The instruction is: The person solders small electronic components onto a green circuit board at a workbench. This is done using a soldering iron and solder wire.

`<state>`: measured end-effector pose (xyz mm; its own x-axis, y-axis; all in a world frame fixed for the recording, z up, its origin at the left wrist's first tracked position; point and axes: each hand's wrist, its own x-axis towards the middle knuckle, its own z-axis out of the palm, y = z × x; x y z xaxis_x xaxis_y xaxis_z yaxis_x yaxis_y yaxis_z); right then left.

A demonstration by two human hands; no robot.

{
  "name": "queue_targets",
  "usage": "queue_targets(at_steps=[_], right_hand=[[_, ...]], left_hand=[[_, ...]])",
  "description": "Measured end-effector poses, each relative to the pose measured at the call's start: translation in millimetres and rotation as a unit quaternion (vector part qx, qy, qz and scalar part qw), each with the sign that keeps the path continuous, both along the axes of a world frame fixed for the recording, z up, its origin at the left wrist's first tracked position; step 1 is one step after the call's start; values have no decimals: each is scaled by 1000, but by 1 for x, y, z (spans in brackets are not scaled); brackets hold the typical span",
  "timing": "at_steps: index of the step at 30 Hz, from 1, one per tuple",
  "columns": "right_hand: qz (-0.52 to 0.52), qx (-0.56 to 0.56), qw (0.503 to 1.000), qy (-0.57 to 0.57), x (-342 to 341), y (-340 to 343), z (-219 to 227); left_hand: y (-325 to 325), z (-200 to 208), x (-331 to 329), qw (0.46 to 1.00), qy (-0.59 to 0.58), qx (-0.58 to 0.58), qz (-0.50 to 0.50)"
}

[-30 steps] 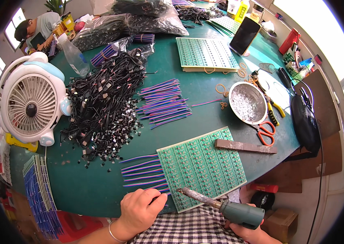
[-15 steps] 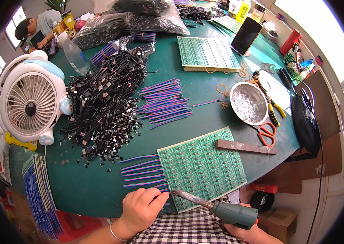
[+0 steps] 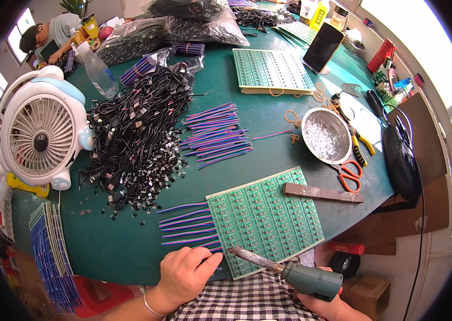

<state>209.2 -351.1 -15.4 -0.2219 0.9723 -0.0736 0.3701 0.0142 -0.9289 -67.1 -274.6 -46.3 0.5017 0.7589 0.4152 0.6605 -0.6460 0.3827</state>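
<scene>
One green circuit-board panel (image 3: 263,219) lies aslant on the worktop (image 3: 108,241) near the front edge, a row of ribbon wires (image 3: 187,223) reaching leftward from its left side. Compared with half a second ago, the tip of the soldering iron (image 3: 293,274) has drawn slightly back from that side and now sits at the panel's lower left; whether it touches is too small to tell. I judge that the heat has eased off the lowest wire ends, at least briefly.

The right hand (image 3: 319,305) has its fingers wrapped around the iron's handle. The left hand (image 3: 186,273), hardly shifted, has its fingers curled in beside the lowest wires; I cannot tell whether one is pinched between them.

A brown bar (image 3: 319,192) rests across the panel's upper right part. The panel's bottom corner comes close to the checked cloth (image 3: 236,302) at the worktop's front edge, so there is little leeway there. Leftward, the wires have a broad stretch of green worktop before the wired strips (image 3: 52,257) that overhang the rim. Above, a gap parts the panel from the loose wire pile (image 3: 215,136); the cable heap (image 3: 135,128) crowds the upper left, and orange-handled scissors (image 3: 350,176) lie just beyond the bar.
</scene>
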Motion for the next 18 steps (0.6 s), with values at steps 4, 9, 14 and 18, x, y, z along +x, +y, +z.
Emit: queue_targets(at_steps=[4,9,14,18], right_hand=[[-2,35,999,-28,0,-4,-5],[-13,35,998,-45,-1,-4,-4],[-5,17,998,-57,-1,-4,0],[4,32,996,-83,-1,-6,1]], left_hand=[[0,1,1,1000,0,-3,3],[1,0,0,1000,5,-5,4],[2,0,0,1000,1,-5,3],[1,1,1,1000,-2,-1,2]])
